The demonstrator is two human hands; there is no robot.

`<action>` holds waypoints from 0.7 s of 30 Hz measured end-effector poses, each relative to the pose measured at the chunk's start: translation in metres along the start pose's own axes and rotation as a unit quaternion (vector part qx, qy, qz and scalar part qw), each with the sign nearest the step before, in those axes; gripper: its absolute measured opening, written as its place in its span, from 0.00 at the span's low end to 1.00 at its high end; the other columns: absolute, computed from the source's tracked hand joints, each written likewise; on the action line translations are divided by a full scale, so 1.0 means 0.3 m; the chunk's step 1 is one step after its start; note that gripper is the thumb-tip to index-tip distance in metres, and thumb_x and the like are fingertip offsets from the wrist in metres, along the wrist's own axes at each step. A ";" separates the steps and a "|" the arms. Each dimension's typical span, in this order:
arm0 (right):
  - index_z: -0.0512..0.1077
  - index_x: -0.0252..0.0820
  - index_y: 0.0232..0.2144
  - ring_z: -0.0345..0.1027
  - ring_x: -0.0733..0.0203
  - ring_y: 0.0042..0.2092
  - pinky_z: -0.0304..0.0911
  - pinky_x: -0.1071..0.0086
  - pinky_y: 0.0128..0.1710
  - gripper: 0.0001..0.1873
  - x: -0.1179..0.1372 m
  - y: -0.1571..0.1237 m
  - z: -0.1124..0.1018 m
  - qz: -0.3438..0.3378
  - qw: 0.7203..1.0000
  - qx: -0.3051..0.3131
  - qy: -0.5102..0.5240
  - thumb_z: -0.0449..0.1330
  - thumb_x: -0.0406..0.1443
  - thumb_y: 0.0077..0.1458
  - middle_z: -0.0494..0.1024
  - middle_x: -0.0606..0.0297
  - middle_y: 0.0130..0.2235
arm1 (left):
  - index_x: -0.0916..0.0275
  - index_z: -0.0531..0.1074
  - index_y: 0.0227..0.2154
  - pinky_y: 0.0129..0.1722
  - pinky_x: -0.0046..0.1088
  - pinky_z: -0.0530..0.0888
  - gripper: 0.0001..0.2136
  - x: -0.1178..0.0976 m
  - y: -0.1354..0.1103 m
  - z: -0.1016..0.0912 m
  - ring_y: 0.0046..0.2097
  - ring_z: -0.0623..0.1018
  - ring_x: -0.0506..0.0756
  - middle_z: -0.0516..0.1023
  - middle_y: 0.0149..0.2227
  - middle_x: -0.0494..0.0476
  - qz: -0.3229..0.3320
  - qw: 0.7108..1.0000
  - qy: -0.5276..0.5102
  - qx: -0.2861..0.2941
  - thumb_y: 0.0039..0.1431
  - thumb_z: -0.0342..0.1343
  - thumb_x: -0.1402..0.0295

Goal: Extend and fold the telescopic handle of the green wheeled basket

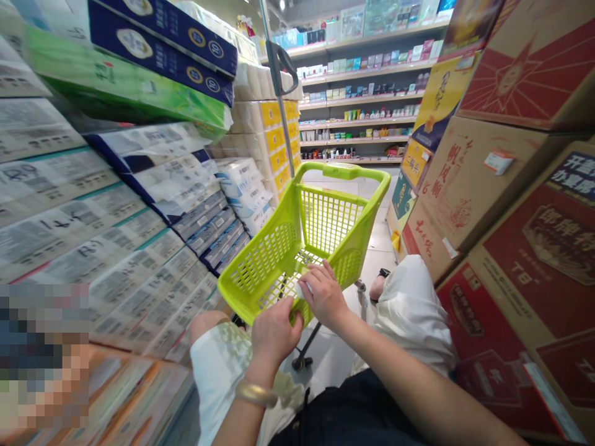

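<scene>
- The left hand (pixel 275 334) is curled closed around the near rim of a lime-green plastic shopping cart (pixel 260 266), a gold bangle (pixel 255 393) on its wrist.
- The right hand (pixel 323 294) lies with its fingers bent over the same rim, just beside a small white item (pixel 304 288); from here I can't tell whether it's gripping that item.
- The hands look busy at the cart's near rim, and anything done there calls for working close to the white item.
- Both knees, in a white garment (pixel 411 313), sit either side of the cart.
- A bare foot in a black sandal (pixel 381 279) rests beyond the cart's right side.
- Left of the cart rise stacked packs of toilet paper (pixel 162 167).
- Right of the cart stand printed red-and-tan cardboard cartons (pixel 511 192).
- Far beyond the cart, shelves of boxed goods (pixel 357 93) line the wall.
</scene>
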State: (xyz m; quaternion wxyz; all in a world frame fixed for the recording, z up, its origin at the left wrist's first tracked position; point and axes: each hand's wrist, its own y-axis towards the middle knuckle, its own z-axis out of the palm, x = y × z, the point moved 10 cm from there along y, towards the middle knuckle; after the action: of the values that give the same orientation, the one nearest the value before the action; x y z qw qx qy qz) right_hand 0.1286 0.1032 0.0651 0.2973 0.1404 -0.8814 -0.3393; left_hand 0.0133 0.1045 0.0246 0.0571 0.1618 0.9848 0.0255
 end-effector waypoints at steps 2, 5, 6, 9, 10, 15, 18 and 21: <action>0.72 0.45 0.34 0.69 0.56 0.51 0.50 0.52 0.64 0.09 -0.044 0.020 -0.024 0.016 1.000 -0.017 -0.013 0.52 0.34 0.63 0.78 0.61 0.37 | 0.57 0.70 0.34 0.32 0.30 0.62 0.09 -0.004 0.000 -0.001 0.35 0.76 0.56 0.78 0.34 0.55 0.002 1.000 0.004 -0.005 0.60 0.46 0.62; 0.72 0.44 0.33 0.69 0.56 0.51 0.50 0.51 0.64 0.10 -0.058 0.023 -0.031 0.035 0.999 -0.029 -0.015 0.51 0.34 0.64 0.77 0.60 0.37 | 0.57 0.71 0.35 0.33 0.30 0.63 0.10 -0.007 0.002 0.002 0.36 0.76 0.55 0.79 0.34 0.55 0.000 1.000 0.003 -0.004 0.61 0.46 0.62; 0.72 0.44 0.33 0.69 0.56 0.51 0.50 0.51 0.65 0.10 -0.044 0.016 -0.023 0.034 0.999 -0.026 -0.010 0.51 0.34 0.63 0.77 0.61 0.37 | 0.57 0.71 0.35 0.33 0.30 0.63 0.09 -0.006 0.003 0.004 0.36 0.77 0.55 0.79 0.35 0.55 -0.003 1.000 0.002 -0.001 0.61 0.46 0.62; 0.72 0.45 0.34 0.68 0.57 0.52 0.50 0.53 0.65 0.09 0.027 -0.015 0.013 0.013 1.000 -0.002 0.016 0.52 0.33 0.63 0.77 0.62 0.36 | 0.56 0.70 0.37 0.34 0.30 0.64 0.09 0.000 0.004 0.007 0.38 0.77 0.56 0.80 0.36 0.55 -0.008 1.000 -0.005 0.010 0.60 0.47 0.61; 0.72 0.45 0.35 0.68 0.58 0.52 0.50 0.53 0.65 0.08 0.048 -0.024 0.022 0.005 1.000 0.006 0.024 0.52 0.33 0.63 0.77 0.63 0.36 | 0.56 0.70 0.38 0.34 0.30 0.64 0.10 0.003 0.003 0.007 0.38 0.77 0.56 0.80 0.37 0.55 -0.009 1.000 -0.007 0.011 0.60 0.47 0.61; 0.72 0.45 0.35 0.68 0.56 0.52 0.50 0.53 0.65 0.07 0.025 -0.010 0.009 -0.003 1.000 0.009 0.012 0.54 0.33 0.63 0.78 0.63 0.36 | 0.56 0.70 0.36 0.34 0.30 0.63 0.08 0.001 0.000 0.000 0.38 0.77 0.56 0.79 0.35 0.54 -0.001 1.000 -0.009 0.007 0.60 0.47 0.61; 0.72 0.44 0.34 0.68 0.55 0.52 0.50 0.51 0.64 0.09 -0.033 0.014 -0.024 0.018 1.000 -0.018 -0.012 0.52 0.34 0.63 0.77 0.62 0.36 | 0.57 0.69 0.34 0.32 0.29 0.62 0.08 -0.008 0.001 -0.004 0.36 0.77 0.55 0.79 0.35 0.54 0.000 1.000 -0.002 0.002 0.60 0.47 0.62; 0.72 0.44 0.33 0.68 0.56 0.51 0.51 0.51 0.64 0.10 -0.026 0.008 -0.023 0.025 0.999 -0.027 -0.013 0.51 0.34 0.64 0.77 0.61 0.36 | 0.57 0.70 0.34 0.32 0.30 0.62 0.08 -0.012 0.005 0.000 0.36 0.77 0.56 0.79 0.35 0.54 -0.004 1.000 -0.001 0.007 0.60 0.47 0.62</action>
State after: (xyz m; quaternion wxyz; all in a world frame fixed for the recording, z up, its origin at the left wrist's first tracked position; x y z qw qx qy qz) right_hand 0.1387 0.1049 0.0674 0.2984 0.1058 -0.8788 -0.3571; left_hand 0.0171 0.1047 0.0251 0.0571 0.1579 0.9856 0.0181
